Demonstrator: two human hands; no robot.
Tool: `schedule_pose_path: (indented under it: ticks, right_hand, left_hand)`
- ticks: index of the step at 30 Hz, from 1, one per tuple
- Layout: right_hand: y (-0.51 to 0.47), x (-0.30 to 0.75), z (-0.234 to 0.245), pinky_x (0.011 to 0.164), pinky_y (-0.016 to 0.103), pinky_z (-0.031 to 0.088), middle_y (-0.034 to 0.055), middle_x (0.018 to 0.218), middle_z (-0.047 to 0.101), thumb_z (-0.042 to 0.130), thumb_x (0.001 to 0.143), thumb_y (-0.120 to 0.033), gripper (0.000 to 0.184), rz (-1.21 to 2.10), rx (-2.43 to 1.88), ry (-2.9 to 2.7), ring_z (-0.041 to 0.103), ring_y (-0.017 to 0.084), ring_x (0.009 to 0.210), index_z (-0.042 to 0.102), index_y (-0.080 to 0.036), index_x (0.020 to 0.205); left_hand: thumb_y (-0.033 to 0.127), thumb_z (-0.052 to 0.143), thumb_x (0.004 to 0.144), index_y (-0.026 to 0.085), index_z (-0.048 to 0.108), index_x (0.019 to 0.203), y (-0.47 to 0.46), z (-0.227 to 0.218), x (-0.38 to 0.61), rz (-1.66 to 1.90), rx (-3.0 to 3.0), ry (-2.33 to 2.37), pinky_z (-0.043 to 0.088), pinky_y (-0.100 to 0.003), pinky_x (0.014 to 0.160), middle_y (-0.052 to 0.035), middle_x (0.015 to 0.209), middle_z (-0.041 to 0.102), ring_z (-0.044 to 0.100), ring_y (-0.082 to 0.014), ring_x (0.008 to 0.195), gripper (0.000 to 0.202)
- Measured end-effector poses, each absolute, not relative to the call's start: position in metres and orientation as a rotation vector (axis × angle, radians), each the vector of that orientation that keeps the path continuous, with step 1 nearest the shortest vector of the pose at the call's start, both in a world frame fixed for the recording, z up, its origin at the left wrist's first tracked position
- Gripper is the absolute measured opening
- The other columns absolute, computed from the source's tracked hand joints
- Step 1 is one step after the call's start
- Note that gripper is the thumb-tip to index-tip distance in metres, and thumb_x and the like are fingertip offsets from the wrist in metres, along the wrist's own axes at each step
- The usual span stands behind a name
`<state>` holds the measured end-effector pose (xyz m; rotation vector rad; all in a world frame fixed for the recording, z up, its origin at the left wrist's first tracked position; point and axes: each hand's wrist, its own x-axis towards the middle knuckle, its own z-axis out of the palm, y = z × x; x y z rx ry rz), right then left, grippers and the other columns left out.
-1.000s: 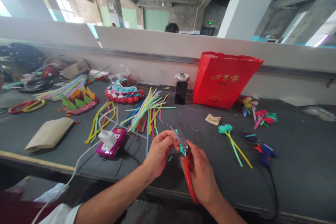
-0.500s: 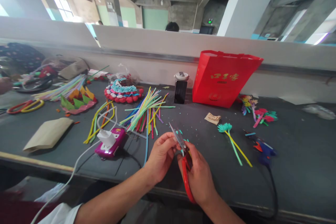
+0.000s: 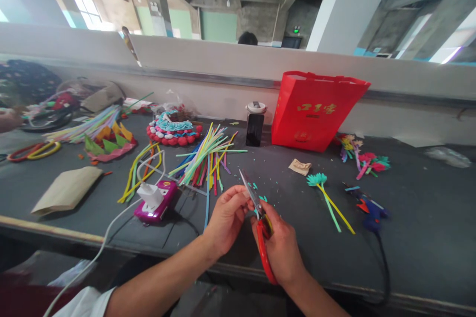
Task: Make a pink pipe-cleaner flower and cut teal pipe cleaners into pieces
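My right hand (image 3: 283,248) is closed round the red handles of a pair of scissors (image 3: 258,213), whose blades point up and to the left. My left hand (image 3: 226,218) pinches a small teal piece (image 3: 261,200) right at the blades. Both hands hover over the near edge of the dark table (image 3: 409,228). Small teal scraps lie scattered on the table just beyond the blades. A finished teal flower on yellow and green stems (image 3: 324,193) lies to the right of my hands.
A fan of coloured pipe cleaners (image 3: 207,157) lies ahead, with a magenta power strip and white charger (image 3: 156,199) to the left. A red bag (image 3: 314,109), dark tumbler (image 3: 256,125), round blue-and-red craft piece (image 3: 173,130), glue gun (image 3: 366,206), brown envelope (image 3: 65,189) and more paper flowers (image 3: 366,161) surround them.
The hands have shifted slightly upward and the scissors tilted a little; the grip on scissors and teal piece is unchanged. The view has drifted slightly.
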<state>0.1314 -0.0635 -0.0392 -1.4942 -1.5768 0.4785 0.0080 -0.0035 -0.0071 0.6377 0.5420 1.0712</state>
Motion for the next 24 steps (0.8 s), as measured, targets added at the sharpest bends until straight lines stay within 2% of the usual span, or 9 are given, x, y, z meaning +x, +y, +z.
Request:
schedule_pose_path:
  ticks: [5,13,16,19,24]
  right_hand:
    - [-0.063,0.131,-0.038,0.068,0.023,0.054,0.0014,0.093,0.075,0.053,0.089,-0.022,0.035,0.519,-1.446,-1.56,0.071,0.016,0.071,0.059,-0.023,0.124]
    - [-0.055,0.146,-0.026,0.072,0.025,0.056,0.0056,0.097,0.075,0.058,0.09,-0.034,0.035,0.481,-1.449,-1.426,0.072,0.019,0.081,0.059,-0.019,0.122]
    - [-0.053,0.15,-0.016,0.059,0.024,0.055,0.0027,0.085,0.073,0.062,0.086,-0.035,0.039,0.562,-1.386,-1.315,0.068,0.016,0.066,0.059,-0.02,0.121]
    - [-0.052,0.149,-0.005,0.044,0.021,0.049,0.0,0.078,0.07,0.065,0.081,-0.034,0.042,0.716,-1.287,-1.202,0.059,0.011,0.049,0.058,-0.02,0.12]
    - [-0.052,0.143,0.003,0.039,0.019,0.045,-0.002,0.073,0.067,0.07,0.076,-0.036,0.046,0.868,-1.222,-1.08,0.05,0.008,0.042,0.058,-0.02,0.117]
  left_hand:
    - [0.022,0.071,0.077,0.015,0.062,0.074,-0.004,-0.006,0.009,1.073,0.663,0.557,0.043,-0.021,0.064,0.0,0.064,0.062,0.055,-0.0098,0.06,0.012]
    - [0.017,0.067,0.074,0.015,0.061,0.069,-0.005,-0.01,0.008,0.98,0.751,0.576,0.04,-0.022,0.062,0.0009,0.059,0.057,0.051,-0.0093,0.057,0.008]
    - [0.013,0.066,0.069,0.013,0.062,0.067,-0.005,-0.014,0.008,0.891,0.775,0.594,0.039,-0.022,0.058,0.0005,0.058,0.056,0.049,-0.0088,0.054,0.004]
    - [0.012,0.066,0.066,0.012,0.063,0.067,-0.006,-0.016,0.009,0.82,0.772,0.603,0.039,-0.022,0.057,0.0002,0.059,0.056,0.048,-0.0083,0.053,0.003]
    - [0.016,0.068,0.065,0.013,0.063,0.068,-0.007,-0.014,0.009,0.755,0.75,0.586,0.038,-0.022,0.053,0.0009,0.057,0.053,0.048,-0.0088,0.05,0.006]
